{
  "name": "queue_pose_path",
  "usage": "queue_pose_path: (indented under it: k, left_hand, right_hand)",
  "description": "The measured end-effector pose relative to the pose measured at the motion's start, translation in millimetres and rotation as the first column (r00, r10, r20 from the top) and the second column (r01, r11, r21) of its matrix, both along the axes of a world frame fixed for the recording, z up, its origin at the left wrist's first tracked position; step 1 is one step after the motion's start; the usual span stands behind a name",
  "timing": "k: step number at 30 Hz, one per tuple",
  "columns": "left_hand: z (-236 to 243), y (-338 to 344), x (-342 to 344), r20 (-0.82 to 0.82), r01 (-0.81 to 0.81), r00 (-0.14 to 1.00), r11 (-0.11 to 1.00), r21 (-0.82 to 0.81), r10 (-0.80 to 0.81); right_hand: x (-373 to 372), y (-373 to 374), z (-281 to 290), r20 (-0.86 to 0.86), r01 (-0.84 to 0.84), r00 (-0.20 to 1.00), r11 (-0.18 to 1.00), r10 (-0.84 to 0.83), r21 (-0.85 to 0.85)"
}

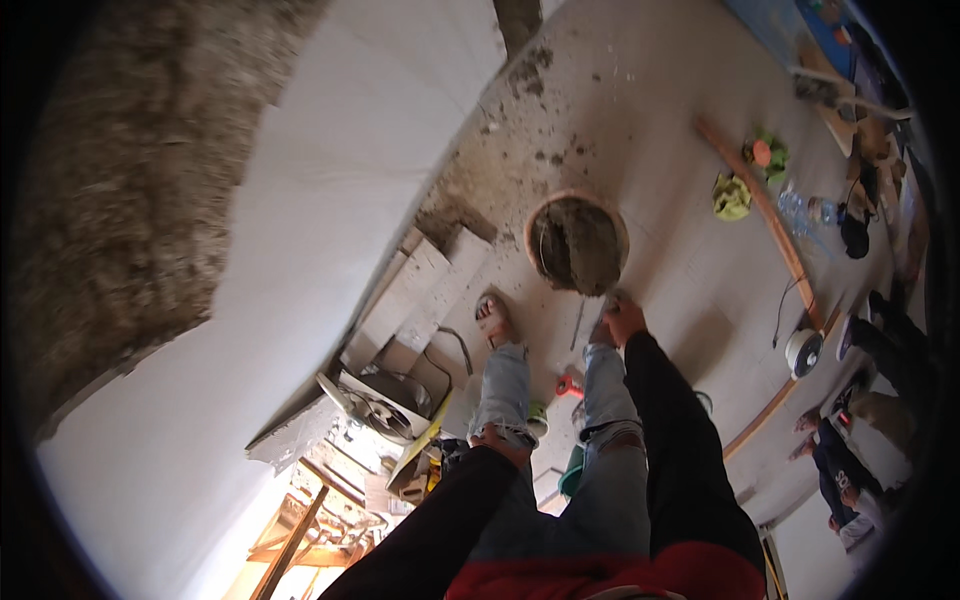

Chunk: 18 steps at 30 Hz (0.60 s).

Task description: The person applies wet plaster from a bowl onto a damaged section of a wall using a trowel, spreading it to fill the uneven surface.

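Observation:
My left hand [503, 446] rests at my left knee, over torn light-blue jeans, its fingers lying on the knee with nothing seen in them. Low beside my right foot, my right hand [626, 321] is closed; whatever it grips, if anything, is too small to make out. Just ahead of that hand stands a round bucket [622, 262] with a pale rim. Wet grey-brown mortar [577, 245] fills much of it, heaped unevenly. A thin rod [579, 325] lies on the floor between my feet, near the bucket.
Left of my feet lie flat boards or tiles [415, 285] and a fan [382, 412] along the white wall [330, 190]. Mortar crumbs [530, 75] dot the floor. A long wooden piece [765, 205], plastic bottles [808, 210] and other people's legs [865, 350] are at the right.

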<state>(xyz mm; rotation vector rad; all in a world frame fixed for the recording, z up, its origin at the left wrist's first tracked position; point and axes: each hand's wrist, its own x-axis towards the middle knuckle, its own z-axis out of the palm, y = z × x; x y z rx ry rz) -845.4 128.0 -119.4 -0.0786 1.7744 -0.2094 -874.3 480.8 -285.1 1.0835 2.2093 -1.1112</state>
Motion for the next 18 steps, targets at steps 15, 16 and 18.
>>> queue_pose_path:
  k: [15,16,18]
  left_hand:
    - [68.1,-189.2,-166.9,-0.087,0.141,0.99,0.839,0.526,-0.111]
    - [81.7,-218.7,-164.4,-0.089,0.054,0.996,0.845,0.532,-0.007]
    - [100.0,-270.0,-150.7,-0.113,0.042,0.993,0.86,0.508,0.018]
  right_hand:
    - [-127.4,-98.3,552.8,-0.228,0.243,0.181,0.268,-0.957,-0.932]
    - [-154.1,-106.0,577.6,-0.249,0.212,0.105,0.266,-0.963,-0.94]
    - [-214.4,-118.2,601.9,-0.244,0.108,-0.045,0.238,-0.969,-0.965]
